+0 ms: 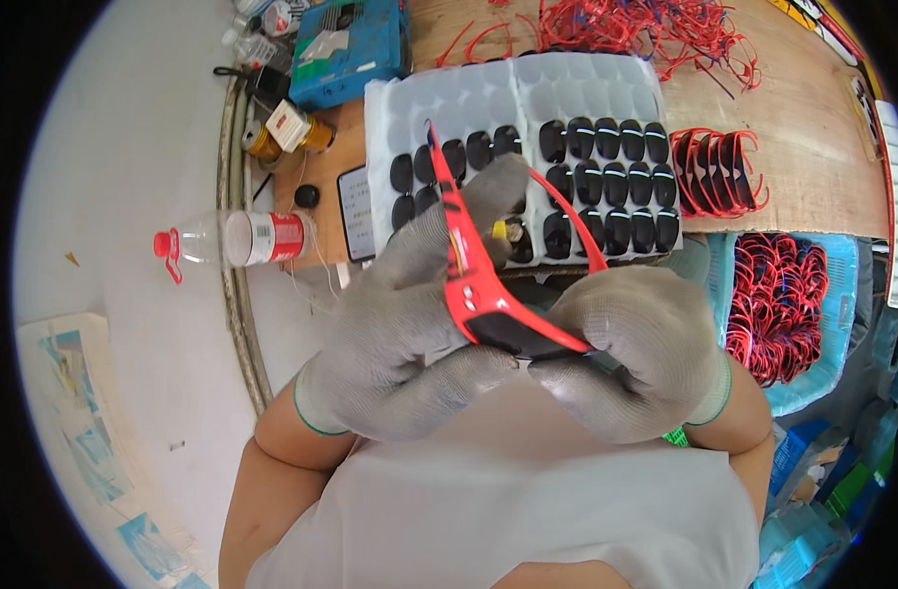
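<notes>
A pair of red sunglasses (478,294) is held up in front of my chest, its temple arms pointing away from me and a dark lens showing in the front. My left hand (390,334), in a grey knit glove, grips the left side of the frame, with thumb and fingers around the rim. On the other side, my gloved right hand (645,339) pinches the right end of the front, its fingers curled in. Beyond both hands lies a white moulded tray (444,93) with rows of dark lenses (616,182); some hollows at its far side hold none.
Red frames (655,34) lie tangled at the back, and assembled sunglasses (714,172) stand in a row to the right. A light blue basket (842,304) full of red frames sits lower right. Left are a phone (356,211), a plastic bottle (263,239) and a blue box (346,59).
</notes>
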Available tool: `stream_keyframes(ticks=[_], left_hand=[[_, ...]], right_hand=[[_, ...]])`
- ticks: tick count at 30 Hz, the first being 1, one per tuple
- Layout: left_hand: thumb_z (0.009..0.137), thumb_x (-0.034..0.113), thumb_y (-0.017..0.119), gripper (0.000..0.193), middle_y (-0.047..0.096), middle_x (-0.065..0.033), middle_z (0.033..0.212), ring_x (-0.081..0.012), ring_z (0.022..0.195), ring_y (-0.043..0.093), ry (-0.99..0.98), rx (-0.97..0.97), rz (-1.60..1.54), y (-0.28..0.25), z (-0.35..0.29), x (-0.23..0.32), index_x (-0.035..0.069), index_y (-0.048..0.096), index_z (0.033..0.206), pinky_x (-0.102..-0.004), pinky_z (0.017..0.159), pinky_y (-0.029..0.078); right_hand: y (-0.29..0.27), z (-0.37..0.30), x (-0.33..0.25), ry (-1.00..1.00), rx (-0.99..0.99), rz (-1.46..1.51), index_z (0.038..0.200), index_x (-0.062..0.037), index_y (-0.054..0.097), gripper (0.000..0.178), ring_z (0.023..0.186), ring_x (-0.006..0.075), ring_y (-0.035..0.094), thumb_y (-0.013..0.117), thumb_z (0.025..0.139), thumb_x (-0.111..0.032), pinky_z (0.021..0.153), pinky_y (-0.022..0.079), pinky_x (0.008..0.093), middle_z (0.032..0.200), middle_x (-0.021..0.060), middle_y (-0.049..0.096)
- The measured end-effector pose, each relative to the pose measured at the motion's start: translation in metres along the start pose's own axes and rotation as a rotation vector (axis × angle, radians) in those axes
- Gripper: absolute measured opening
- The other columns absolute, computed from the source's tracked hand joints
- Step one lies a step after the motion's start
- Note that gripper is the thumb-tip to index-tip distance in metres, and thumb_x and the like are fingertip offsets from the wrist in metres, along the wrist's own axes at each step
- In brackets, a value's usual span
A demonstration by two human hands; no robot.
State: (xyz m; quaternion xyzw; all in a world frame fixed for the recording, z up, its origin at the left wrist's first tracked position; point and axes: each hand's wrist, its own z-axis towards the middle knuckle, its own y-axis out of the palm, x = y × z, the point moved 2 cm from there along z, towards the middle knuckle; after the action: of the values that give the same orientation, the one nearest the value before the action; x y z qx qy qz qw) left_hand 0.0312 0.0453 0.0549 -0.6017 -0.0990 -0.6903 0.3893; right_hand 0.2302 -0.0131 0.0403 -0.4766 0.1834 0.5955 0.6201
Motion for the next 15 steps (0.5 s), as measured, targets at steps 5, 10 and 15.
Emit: stream_keyframes(ticks=[5,10,15], left_hand=[[0.089,0.025,0.072,0.025,0.033,-0.0342,0.154,-0.0464,0.141,0.038,0.02,-0.132,0.225,0.014,0.041,-0.014,0.005,0.073,0.102,-0.049,0.111,0.037],[0.093,0.025,0.063,0.028,0.07,-0.018,0.116,-0.0259,0.102,0.068,-0.143,-0.269,0.384,-0.034,0.144,-0.108,0.0,0.07,0.106,-0.0347,0.089,0.052],[0.082,0.007,0.065,0.029,0.069,-0.0196,0.111,-0.0313,0.106,0.066,-0.504,-0.523,1.015,-0.143,0.22,-0.29,-0.001,0.068,0.109,-0.0375,0.092,0.051]], right_hand=[[-0.018,-0.02,0.03,0.055,0.189,0.113,0.09,-0.0007,0.067,0.017,0.051,0.0305,0.057,0.076,0.076,-0.005,0.046,0.042,0.0389,0.061,0.011,0.055],[-0.039,-0.058,0.068,0.278,0.398,-0.12,0.091,0.0011,0.066,0.017,0.056,0.0333,0.056,0.072,0.075,0.0,0.051,0.044,0.0416,0.066,0.0134,0.056],[-0.126,-0.124,0.125,0.446,0.53,-0.834,0.109,0.0061,0.063,0.024,0.071,0.0388,0.064,0.067,0.087,-0.004,0.061,0.049,0.0456,0.085,0.0214,0.066]])
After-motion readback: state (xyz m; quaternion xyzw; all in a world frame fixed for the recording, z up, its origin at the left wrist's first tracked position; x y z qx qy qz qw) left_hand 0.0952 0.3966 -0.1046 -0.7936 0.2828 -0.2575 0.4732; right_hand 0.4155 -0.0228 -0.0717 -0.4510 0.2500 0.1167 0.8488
